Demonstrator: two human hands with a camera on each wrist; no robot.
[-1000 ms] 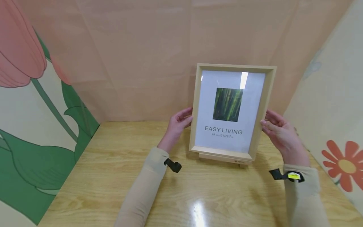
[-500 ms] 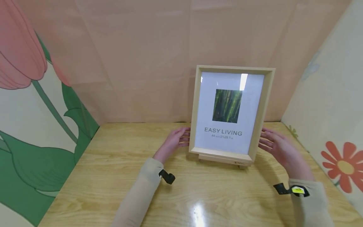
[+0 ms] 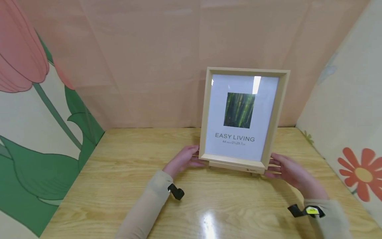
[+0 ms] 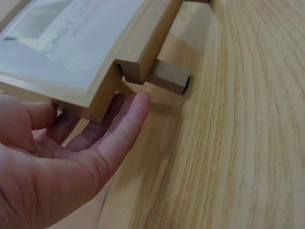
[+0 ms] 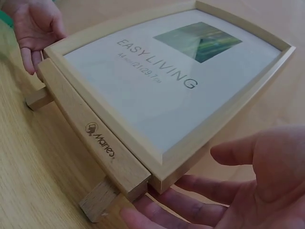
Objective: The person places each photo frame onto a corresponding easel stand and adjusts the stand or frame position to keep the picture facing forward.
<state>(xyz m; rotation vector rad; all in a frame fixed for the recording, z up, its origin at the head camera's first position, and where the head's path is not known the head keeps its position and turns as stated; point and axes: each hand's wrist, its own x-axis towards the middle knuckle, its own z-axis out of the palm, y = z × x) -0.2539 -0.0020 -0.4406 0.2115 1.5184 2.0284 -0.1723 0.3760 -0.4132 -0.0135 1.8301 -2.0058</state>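
Observation:
A light wooden picture frame (image 3: 241, 116) leans upright on a small wooden easel (image 3: 235, 167). Behind its glazing is a white "EASY LIVING" sheet with a green bamboo picture. My left hand (image 3: 185, 159) is at the frame's lower left corner; in the left wrist view the thumb tip lies close to the frame's side, the other fingers loosely extended beneath and behind the corner. On the opposite side, my right hand (image 5: 252, 186) has its fingers spread by the lower right corner, with the thumb apart from the frame. The easel's lip (image 5: 97, 136) bears a printed logo.
Everything stands on a wood-grain table (image 3: 128, 159), with a pink cloth backdrop (image 3: 149, 66) close behind. Panels with a painted tulip (image 3: 22, 49) on the left and a red flower (image 3: 364, 175) on the right flank it. Stubby easel feet (image 5: 97, 200) project forward.
Both hands have let go of the frame's sides and slid down to its lower corners, their fingers loosening. The frame and easel stay almost where they were.

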